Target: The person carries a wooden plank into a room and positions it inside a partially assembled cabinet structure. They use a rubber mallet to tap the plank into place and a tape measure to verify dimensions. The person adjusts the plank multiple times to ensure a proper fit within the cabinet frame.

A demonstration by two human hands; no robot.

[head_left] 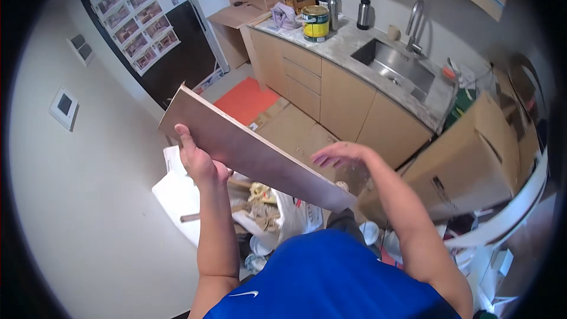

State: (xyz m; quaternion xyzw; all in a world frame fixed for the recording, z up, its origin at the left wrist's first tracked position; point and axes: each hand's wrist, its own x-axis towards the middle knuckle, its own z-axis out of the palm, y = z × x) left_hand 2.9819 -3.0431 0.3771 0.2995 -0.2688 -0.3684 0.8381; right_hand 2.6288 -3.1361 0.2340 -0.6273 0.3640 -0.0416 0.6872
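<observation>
A long flat wooden board (254,159), brown-grey on its face with a pale edge, slants down from upper left to lower right. My left hand (199,162) grips it toward the raised end, thumb against the face. My right hand (339,155) is just to the right of the board's top edge, its fingers apart and holding nothing. Below the board sit a white bag (289,218) of scraps and wood offcuts, and a white panel (172,198).
A large cardboard box (460,159) stands at my right. Ahead are a counter (348,35) with a sink (397,68) and cans, a dark door (177,47) and an orange mat (239,103). A wall (82,189) is close on my left. Assorted clutter surrounds my legs.
</observation>
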